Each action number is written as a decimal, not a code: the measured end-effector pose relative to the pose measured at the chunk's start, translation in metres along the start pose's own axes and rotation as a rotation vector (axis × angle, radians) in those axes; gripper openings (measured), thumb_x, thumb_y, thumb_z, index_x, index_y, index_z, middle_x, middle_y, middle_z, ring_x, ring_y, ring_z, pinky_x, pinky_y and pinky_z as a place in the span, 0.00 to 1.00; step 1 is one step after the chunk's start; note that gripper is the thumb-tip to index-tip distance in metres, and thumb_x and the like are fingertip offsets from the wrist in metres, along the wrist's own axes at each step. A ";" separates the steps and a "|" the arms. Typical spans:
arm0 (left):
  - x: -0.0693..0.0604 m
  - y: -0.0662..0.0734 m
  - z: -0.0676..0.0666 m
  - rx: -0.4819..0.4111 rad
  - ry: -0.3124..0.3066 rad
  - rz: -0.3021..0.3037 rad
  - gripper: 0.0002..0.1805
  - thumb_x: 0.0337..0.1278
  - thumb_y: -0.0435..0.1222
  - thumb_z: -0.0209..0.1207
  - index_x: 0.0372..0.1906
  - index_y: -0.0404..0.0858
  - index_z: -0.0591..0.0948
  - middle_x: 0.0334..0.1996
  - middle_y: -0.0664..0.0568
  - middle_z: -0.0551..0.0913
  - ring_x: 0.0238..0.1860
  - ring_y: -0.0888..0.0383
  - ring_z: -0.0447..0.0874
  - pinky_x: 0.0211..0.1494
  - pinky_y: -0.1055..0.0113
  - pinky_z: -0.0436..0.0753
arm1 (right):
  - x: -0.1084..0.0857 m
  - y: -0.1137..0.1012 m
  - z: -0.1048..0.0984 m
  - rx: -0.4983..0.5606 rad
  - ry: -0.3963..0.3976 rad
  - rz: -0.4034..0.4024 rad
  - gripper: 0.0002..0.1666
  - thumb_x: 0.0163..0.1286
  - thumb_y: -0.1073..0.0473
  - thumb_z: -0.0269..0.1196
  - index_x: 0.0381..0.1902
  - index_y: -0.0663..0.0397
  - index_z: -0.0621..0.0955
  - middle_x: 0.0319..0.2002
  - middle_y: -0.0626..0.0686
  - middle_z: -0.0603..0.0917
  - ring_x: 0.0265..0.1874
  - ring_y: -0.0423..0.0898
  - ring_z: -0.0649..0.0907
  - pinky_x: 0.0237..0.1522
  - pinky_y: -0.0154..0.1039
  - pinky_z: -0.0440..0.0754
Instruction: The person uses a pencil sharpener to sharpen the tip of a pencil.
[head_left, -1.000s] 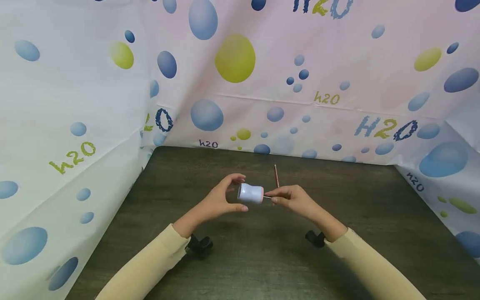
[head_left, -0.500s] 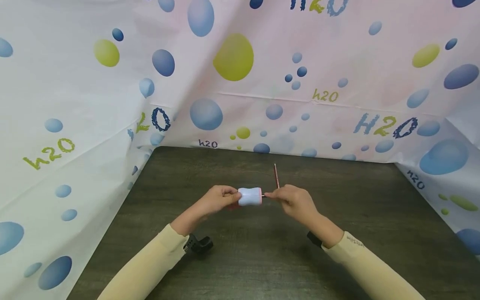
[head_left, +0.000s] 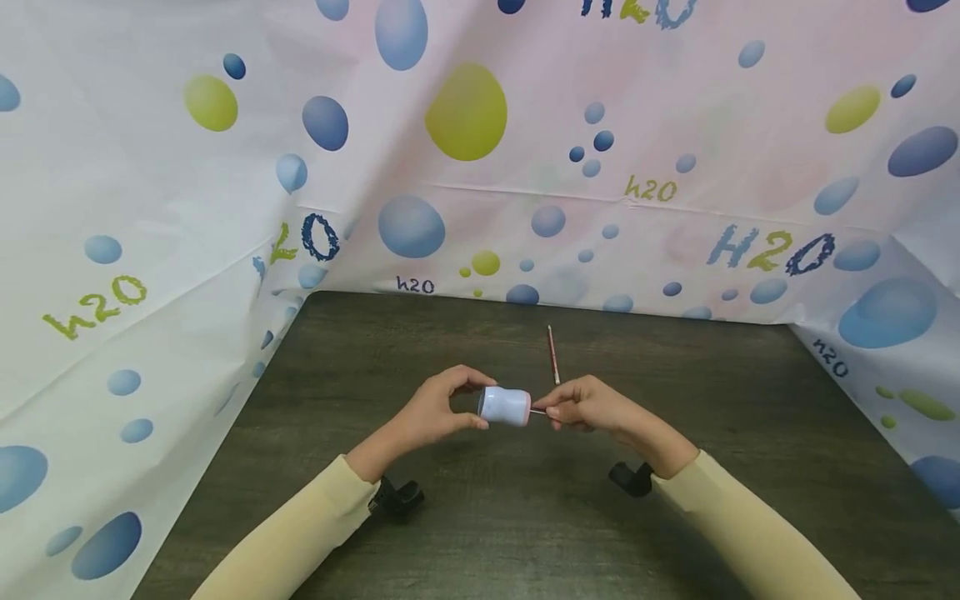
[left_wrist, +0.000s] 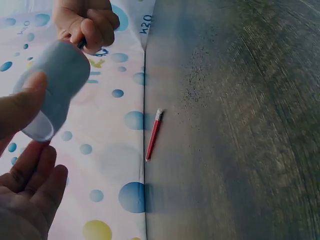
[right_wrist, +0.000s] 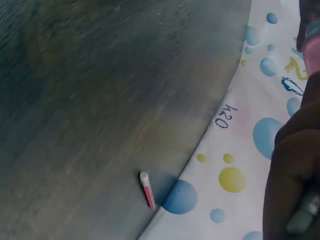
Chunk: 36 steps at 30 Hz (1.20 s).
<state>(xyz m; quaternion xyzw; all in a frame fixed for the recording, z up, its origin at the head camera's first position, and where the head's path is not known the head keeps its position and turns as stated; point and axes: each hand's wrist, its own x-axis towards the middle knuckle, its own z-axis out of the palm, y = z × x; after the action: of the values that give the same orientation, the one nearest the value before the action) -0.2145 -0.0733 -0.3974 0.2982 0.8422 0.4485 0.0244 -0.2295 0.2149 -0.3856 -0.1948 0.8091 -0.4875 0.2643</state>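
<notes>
My left hand (head_left: 435, 408) holds a light-blue, waisted pencil sharpener (head_left: 506, 406) at its left end, thumb below and fingers above. In the left wrist view the thumb lies across the sharpener (left_wrist: 62, 70), and its rounded near end looks pale and glossy. At the pink end, my right hand (head_left: 592, 406) pinches a thin dark pencil (head_left: 538, 411) that runs into the sharpener. Most of this pencil is hidden by the fingers. In the right wrist view the right hand (right_wrist: 295, 165) is dark, with the sharpener's pink end (right_wrist: 312, 52) beyond it. Both hands are above the table.
A red pencil (head_left: 553, 354) with a white end lies on the dark wooden table (head_left: 480, 517) beyond the hands. A white sheet (head_left: 525, 167) printed with bubbles and "H2O" hangs around the back and sides.
The left hand went from spread around the sharpener to gripping it, then to a wider, turned-back hold. The right hand has turned with the pencil. Sharpener and hands now sit slightly nearer.
</notes>
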 end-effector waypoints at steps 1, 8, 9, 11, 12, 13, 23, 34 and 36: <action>0.000 -0.001 -0.001 -0.015 -0.011 0.004 0.28 0.53 0.31 0.74 0.59 0.35 0.79 0.58 0.41 0.82 0.60 0.44 0.81 0.66 0.48 0.83 | 0.000 0.001 0.000 -0.002 -0.003 -0.012 0.21 0.79 0.62 0.56 0.58 0.77 0.79 0.23 0.41 0.81 0.13 0.34 0.60 0.20 0.30 0.61; 0.004 -0.001 -0.012 -0.293 -0.098 -0.201 0.46 0.61 0.52 0.69 0.76 0.36 0.62 0.72 0.34 0.70 0.73 0.38 0.69 0.73 0.40 0.74 | -0.005 0.001 0.005 -0.176 0.215 -0.156 0.16 0.74 0.65 0.63 0.55 0.68 0.85 0.45 0.66 0.90 0.29 0.32 0.80 0.32 0.33 0.80; 0.005 -0.002 -0.012 -0.313 -0.110 -0.260 0.47 0.63 0.57 0.66 0.77 0.36 0.63 0.71 0.35 0.73 0.72 0.40 0.72 0.72 0.42 0.76 | -0.007 0.000 0.006 -0.218 0.266 -0.184 0.15 0.73 0.66 0.63 0.53 0.66 0.86 0.46 0.67 0.89 0.27 0.32 0.79 0.29 0.33 0.78; 0.007 -0.003 -0.012 -0.323 -0.145 -0.363 0.47 0.67 0.65 0.56 0.75 0.34 0.67 0.64 0.36 0.81 0.64 0.44 0.82 0.65 0.47 0.83 | -0.009 0.000 0.010 -0.357 0.374 -0.283 0.14 0.69 0.69 0.65 0.50 0.61 0.89 0.43 0.63 0.91 0.24 0.33 0.77 0.26 0.30 0.74; 0.007 -0.004 -0.011 -0.334 -0.163 -0.408 0.45 0.69 0.66 0.51 0.72 0.32 0.71 0.59 0.37 0.85 0.59 0.47 0.87 0.62 0.49 0.85 | -0.009 0.001 0.012 -0.443 0.429 -0.357 0.14 0.66 0.72 0.67 0.48 0.59 0.90 0.41 0.61 0.91 0.23 0.35 0.75 0.25 0.31 0.70; 0.007 -0.005 -0.010 -0.345 -0.181 -0.442 0.45 0.70 0.66 0.48 0.69 0.31 0.74 0.54 0.37 0.88 0.53 0.49 0.90 0.58 0.52 0.87 | -0.009 0.001 0.014 -0.534 0.481 -0.438 0.16 0.63 0.74 0.68 0.46 0.57 0.91 0.39 0.57 0.92 0.22 0.37 0.76 0.24 0.30 0.70; 0.011 -0.006 -0.007 -0.292 -0.146 -0.388 0.28 0.75 0.44 0.58 0.64 0.24 0.77 0.57 0.32 0.85 0.57 0.41 0.87 0.59 0.52 0.88 | -0.006 0.003 0.027 -0.689 0.554 -0.628 0.16 0.56 0.78 0.70 0.39 0.58 0.92 0.33 0.54 0.93 0.26 0.45 0.88 0.24 0.31 0.80; 0.000 0.004 -0.001 -0.031 -0.027 -0.079 0.30 0.57 0.33 0.72 0.65 0.35 0.79 0.61 0.39 0.83 0.58 0.42 0.84 0.64 0.43 0.83 | -0.002 0.001 0.003 -0.037 0.039 -0.071 0.19 0.77 0.64 0.57 0.57 0.78 0.80 0.26 0.45 0.84 0.14 0.33 0.63 0.20 0.29 0.64; -0.001 0.003 -0.001 -0.086 -0.036 -0.074 0.30 0.57 0.32 0.72 0.65 0.34 0.77 0.62 0.38 0.81 0.59 0.41 0.82 0.65 0.44 0.82 | -0.001 0.001 0.003 -0.052 0.051 -0.093 0.19 0.77 0.64 0.58 0.56 0.76 0.81 0.29 0.53 0.87 0.19 0.33 0.72 0.26 0.30 0.75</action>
<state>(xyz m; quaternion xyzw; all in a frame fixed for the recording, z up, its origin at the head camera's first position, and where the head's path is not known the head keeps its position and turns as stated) -0.2129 -0.0736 -0.3946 0.2736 0.8320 0.4777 0.0686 -0.2268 0.2134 -0.3878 -0.2265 0.8181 -0.4827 0.2156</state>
